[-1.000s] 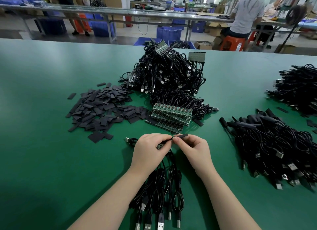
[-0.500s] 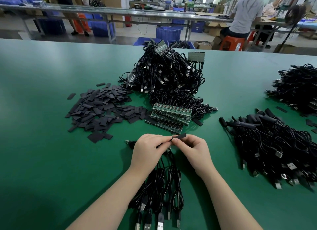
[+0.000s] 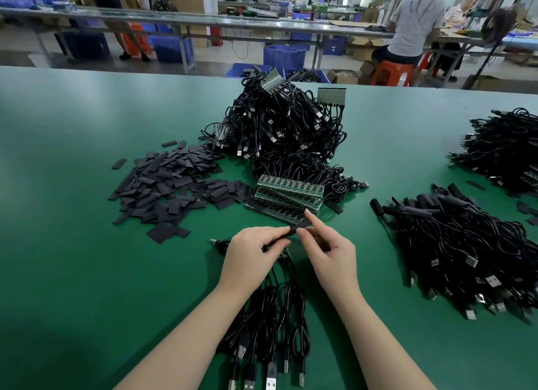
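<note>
On the green table, my left hand grips the near end of a short black sleeve, with a small green board peeking out below its fingers. My right hand pinches the far end of that sleeve between its stretched index finger and thumb, and its other fingers are loosely spread. A bundle of black USB cables runs from under my hands toward me, plugs at the near edge. What the sleeve covers is hidden.
A stack of green circuit board strips lies just beyond my hands. A pile of flat black sleeves is to the left, and a tall cable heap lies behind. Finished sleeved cables lie to the right, with another cable pile beyond them.
My right hand has loosened: the index finger now stretches out along the sleeve's far end and the other fingers have spread. The sleeve has tilted up slightly. The left hand has barely moved.
</note>
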`<act>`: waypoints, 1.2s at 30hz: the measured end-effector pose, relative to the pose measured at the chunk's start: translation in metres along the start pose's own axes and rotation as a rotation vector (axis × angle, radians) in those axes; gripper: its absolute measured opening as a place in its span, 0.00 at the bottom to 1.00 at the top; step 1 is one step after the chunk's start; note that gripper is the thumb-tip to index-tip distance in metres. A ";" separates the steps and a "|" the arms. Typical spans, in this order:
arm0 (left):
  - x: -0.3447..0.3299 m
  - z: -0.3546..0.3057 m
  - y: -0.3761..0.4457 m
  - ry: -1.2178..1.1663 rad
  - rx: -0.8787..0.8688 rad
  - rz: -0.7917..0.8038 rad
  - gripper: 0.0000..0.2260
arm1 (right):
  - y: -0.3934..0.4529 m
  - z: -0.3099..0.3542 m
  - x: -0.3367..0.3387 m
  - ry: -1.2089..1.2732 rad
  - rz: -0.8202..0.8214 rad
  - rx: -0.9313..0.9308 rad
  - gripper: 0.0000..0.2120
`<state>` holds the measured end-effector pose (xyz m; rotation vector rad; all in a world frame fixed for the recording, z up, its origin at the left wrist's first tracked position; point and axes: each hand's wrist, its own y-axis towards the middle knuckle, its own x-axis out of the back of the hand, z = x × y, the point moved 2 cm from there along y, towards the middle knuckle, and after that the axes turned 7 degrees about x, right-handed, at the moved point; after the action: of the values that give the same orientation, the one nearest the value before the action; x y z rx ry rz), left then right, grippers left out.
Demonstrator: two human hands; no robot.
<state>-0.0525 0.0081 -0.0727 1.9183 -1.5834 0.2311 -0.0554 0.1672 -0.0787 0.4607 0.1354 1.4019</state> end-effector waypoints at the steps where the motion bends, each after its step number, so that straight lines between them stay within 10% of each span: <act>1: 0.000 0.000 0.000 0.000 0.005 0.005 0.12 | 0.000 -0.001 0.000 -0.003 -0.001 -0.003 0.22; 16: 0.003 0.005 0.002 -0.079 0.096 -0.053 0.10 | 0.001 -0.006 -0.002 -0.124 0.142 -0.072 0.23; 19: 0.002 0.002 0.002 -0.020 0.042 -0.011 0.11 | 0.002 -0.001 -0.004 -0.257 0.196 -0.011 0.07; 29: -0.001 -0.002 0.000 0.107 -0.035 0.025 0.18 | 0.004 -0.004 0.003 0.012 0.044 -0.143 0.10; 36: -0.003 0.000 0.003 0.127 -0.068 0.038 0.05 | 0.004 -0.002 0.007 0.158 0.009 -0.167 0.06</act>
<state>-0.0562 0.0103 -0.0730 1.7869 -1.5254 0.3049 -0.0583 0.1750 -0.0775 0.2126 0.1428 1.4450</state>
